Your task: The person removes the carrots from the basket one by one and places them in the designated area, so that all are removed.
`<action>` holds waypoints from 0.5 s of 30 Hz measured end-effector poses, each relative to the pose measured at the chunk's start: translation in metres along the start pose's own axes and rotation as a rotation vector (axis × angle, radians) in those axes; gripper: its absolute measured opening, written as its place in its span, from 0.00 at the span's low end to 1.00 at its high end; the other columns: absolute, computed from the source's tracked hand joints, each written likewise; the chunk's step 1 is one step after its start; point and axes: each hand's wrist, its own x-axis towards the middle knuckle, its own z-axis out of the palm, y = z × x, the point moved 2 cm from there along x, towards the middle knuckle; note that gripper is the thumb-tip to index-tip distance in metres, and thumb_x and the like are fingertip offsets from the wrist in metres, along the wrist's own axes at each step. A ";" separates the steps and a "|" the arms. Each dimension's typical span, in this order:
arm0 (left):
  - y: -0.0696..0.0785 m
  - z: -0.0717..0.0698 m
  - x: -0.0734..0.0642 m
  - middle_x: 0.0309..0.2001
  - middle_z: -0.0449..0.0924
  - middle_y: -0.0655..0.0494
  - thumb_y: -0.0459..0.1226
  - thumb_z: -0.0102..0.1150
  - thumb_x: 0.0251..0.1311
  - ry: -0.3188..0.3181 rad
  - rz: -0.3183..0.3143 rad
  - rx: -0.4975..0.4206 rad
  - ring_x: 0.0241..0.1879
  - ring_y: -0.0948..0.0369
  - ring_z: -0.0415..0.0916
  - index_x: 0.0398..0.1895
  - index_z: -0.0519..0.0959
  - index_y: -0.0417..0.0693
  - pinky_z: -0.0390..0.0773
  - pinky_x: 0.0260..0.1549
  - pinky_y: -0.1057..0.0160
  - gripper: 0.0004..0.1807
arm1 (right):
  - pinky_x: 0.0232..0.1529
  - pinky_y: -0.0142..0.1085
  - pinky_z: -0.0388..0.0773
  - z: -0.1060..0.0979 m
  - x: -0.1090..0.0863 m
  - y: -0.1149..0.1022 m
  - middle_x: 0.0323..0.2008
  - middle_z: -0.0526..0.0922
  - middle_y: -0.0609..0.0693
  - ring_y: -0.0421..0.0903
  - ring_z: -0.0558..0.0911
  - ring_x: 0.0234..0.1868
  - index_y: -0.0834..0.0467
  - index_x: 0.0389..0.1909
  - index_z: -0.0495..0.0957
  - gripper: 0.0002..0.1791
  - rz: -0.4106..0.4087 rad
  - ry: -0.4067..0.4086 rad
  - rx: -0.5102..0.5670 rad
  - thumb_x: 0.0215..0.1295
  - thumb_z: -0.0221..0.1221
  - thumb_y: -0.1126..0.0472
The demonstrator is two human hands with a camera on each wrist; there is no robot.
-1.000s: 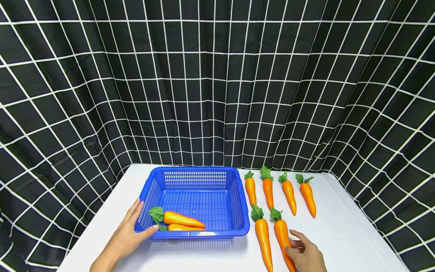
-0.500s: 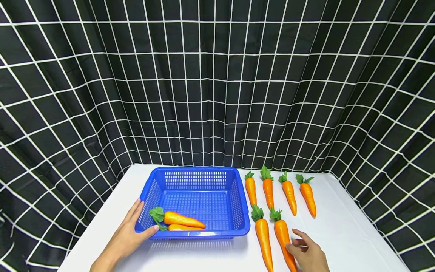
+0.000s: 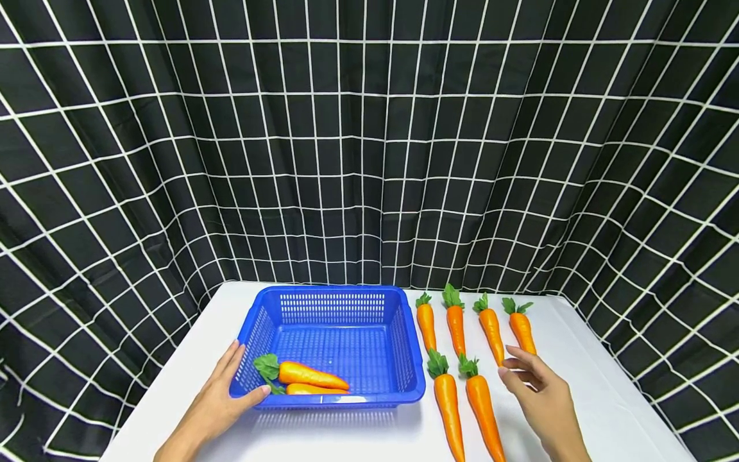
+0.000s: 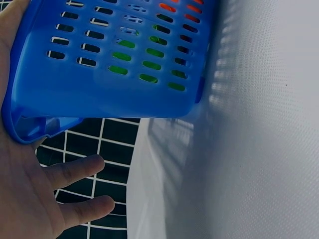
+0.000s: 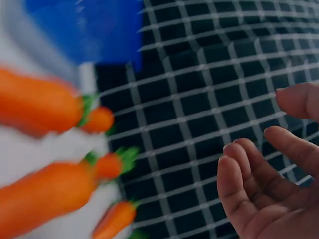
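Observation:
My left hand (image 3: 213,401) rests at the near left corner of a blue plastic basket (image 3: 340,399), thumb on the front rim and fingers spread along the left side. In the left wrist view two fingers stick out straight past the basket's wall (image 4: 99,94). Two orange carrots with green leaves, an upper one (image 3: 312,375) and a lower one (image 3: 316,389), lie inside along the front. My right hand (image 3: 545,398) holds nothing; its fingers bend loosely above the table, thumb tip by the pointed end of a back-row carrot (image 3: 491,333). It partly hides the rightmost carrot (image 3: 522,330).
Two carrots, one left (image 3: 448,410) and one right (image 3: 485,410), lie at the front, right of the basket. Behind them several more form a row, including a small one (image 3: 426,324). A black curtain with white grid lines (image 3: 369,160) surrounds the white table (image 3: 600,385).
My right hand has left the front right carrot and moved up and away toward the back row, with nothing in it. The left hand and basket have stayed put.

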 end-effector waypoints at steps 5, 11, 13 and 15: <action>0.000 0.001 -0.002 0.75 0.44 0.43 0.60 0.65 0.52 -0.013 -0.017 -0.004 0.69 0.35 0.48 0.74 0.53 0.37 0.54 0.58 0.31 0.56 | 0.36 0.31 0.80 0.000 0.008 -0.039 0.42 0.82 0.57 0.43 0.81 0.37 0.63 0.58 0.75 0.21 -0.199 -0.032 0.177 0.64 0.63 0.64; 0.000 0.000 -0.001 0.75 0.44 0.43 0.60 0.64 0.52 -0.017 -0.022 0.004 0.69 0.35 0.48 0.74 0.53 0.37 0.55 0.58 0.31 0.56 | 0.38 0.34 0.81 0.012 0.022 -0.083 0.42 0.80 0.63 0.48 0.82 0.39 0.66 0.56 0.76 0.18 -0.381 -0.141 0.365 0.64 0.60 0.71; 0.001 0.000 -0.001 0.75 0.44 0.43 0.60 0.64 0.52 -0.013 -0.019 0.005 0.68 0.35 0.48 0.74 0.52 0.37 0.55 0.57 0.30 0.55 | 0.39 0.36 0.81 0.020 0.027 -0.098 0.42 0.80 0.63 0.50 0.82 0.39 0.65 0.55 0.76 0.18 -0.423 -0.184 0.405 0.64 0.60 0.72; 0.001 0.000 -0.001 0.75 0.44 0.43 0.60 0.65 0.52 -0.007 -0.012 0.003 0.68 0.35 0.48 0.74 0.53 0.37 0.55 0.57 0.30 0.55 | 0.41 0.37 0.81 0.031 0.033 -0.111 0.41 0.80 0.63 0.51 0.82 0.39 0.64 0.55 0.76 0.18 -0.460 -0.236 0.427 0.65 0.59 0.71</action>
